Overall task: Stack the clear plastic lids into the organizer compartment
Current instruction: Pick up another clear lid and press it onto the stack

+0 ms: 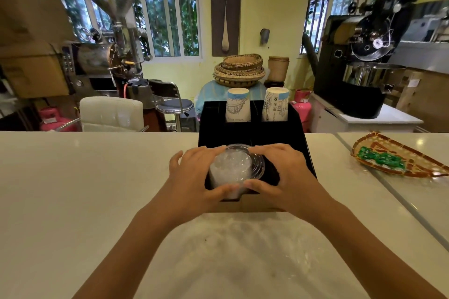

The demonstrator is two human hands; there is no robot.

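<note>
A stack of clear plastic lids stands in the front left compartment of the black organizer, which sits on the white counter. My left hand wraps the stack's left side and my right hand wraps its right side. Both thumbs press against the near edge of the stack. The top lid sits slightly askew to the right. The lower part of the stack is hidden inside the compartment.
Two stacks of paper cups stand in the organizer's rear compartments. A woven tray with green packets lies on the counter at right. A crumpled clear plastic bag lies on the counter between my forearms.
</note>
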